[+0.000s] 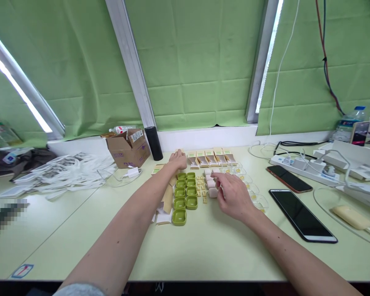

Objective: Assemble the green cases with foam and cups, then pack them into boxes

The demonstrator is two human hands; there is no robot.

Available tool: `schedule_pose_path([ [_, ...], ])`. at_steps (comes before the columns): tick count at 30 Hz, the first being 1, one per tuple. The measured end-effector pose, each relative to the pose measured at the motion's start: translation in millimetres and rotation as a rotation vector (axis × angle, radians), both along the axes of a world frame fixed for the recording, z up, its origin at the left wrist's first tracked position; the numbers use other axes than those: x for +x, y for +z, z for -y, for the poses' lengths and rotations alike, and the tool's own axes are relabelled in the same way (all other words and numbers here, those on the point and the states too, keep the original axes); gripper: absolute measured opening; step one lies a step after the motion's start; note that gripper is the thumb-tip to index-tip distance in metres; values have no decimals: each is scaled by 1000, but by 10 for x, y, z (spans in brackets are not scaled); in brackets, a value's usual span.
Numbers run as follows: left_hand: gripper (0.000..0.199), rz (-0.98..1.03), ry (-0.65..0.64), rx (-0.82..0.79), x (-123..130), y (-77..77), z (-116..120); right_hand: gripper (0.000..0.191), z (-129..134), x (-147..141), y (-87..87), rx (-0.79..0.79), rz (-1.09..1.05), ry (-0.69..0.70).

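1. At far left, a pixelated patch hides something on the smooth worktop (77,242); a pile of flat white straps (70,172) lies tangled behind.
2. A brown cardboard box (126,152), flaps raised, stands near a dark upright cylinder (154,144) by the back wall.
3. The left hand (178,159) reaches to the far side, beyond the green cups; its fingertips are hard to make out, so I cannot tell whether they grip anything. Its forearm hides part of the folded card pieces (168,199).
4. Glossy, rounded-square green cups (179,217) stand in two columns, with open worktop between them and the front edge.
5. Tiny yellow pieces (205,200) sit alongside; opened paper cartons (209,158) line the back.
6. Pale, rounded blocks (213,192) are partly covered by the right hand (232,193), fingers bent; I cannot tell whether the tips touch one.
7. Clear plastic pieces (260,202) show beyond that hand, partly hidden.
8. A large phone (302,214) limits the room rightward; a white cable is cut off by the picture's edge.
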State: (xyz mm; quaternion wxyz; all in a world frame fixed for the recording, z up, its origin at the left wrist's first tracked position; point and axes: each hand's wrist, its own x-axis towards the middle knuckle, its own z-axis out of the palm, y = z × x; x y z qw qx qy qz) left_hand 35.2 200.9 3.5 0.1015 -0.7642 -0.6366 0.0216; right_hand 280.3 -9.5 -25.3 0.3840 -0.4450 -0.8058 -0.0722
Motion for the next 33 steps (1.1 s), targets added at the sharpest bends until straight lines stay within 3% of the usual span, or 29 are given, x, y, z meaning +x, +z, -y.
schedule_pose_path([
  [4,47,37,11,-29,17,10,9,49,-2,2,-6,-8,4,7],
  [7,78,79,-4,-55,22,80,87,49,-4,6,-12,2,2,4],
  [9,88,112,-29,-43,17,184,182,49,-3,6,-11,4,4,8],
  [15,65,236,-77,175,-45,639,682,43,27,-19,18,13,6,14],
  [19,37,422,-173,323,-165,769,1256,30,37,-30,9,23,20,16],
  [22,26,481,-261,275,-288,686,1777,23,33,-32,-18,26,36,17],
  [26,19,407,-303,163,-421,431,2379,24,36,-55,-39,16,52,22],
  [29,14,332,-334,36,-487,234,2657,20,48,-80,-33,10,49,40],
  [33,13,270,-346,-43,-542,45,2808,15,53,-91,-34,10,39,35],
])
